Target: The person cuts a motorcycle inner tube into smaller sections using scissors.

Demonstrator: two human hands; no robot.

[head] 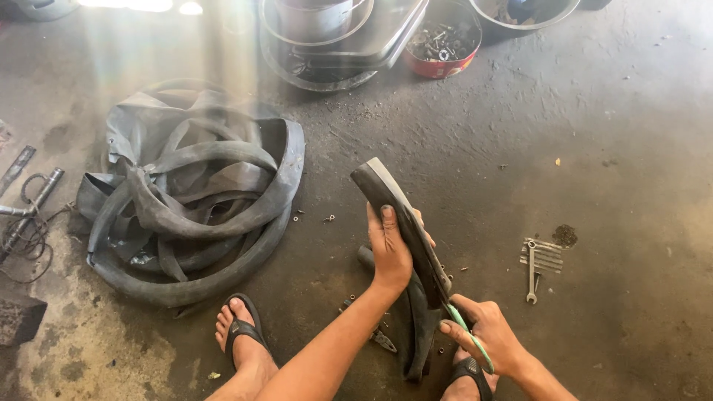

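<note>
feet in black sandals point(245, 334) planted near, so the person sits low over the concrete floor point(631, 148). far left: metal tools and a cord point(26, 204), then a heap of black inner tubes point(193, 200). centre: left hand point(390, 249) grasping a strip of black rubber tube point(401, 215), fingers wrapped round it, holding it up and taut so the blades can bite. right hand point(490, 334) clenched on green-handled scissors point(464, 323) at the strip's lower end; strip's tail hangs down between the feet. right: wrench point(532, 271) beside a small metal grid. far: steel pans point(334, 37), red tin of nuts and bolts point(444, 41).
</note>
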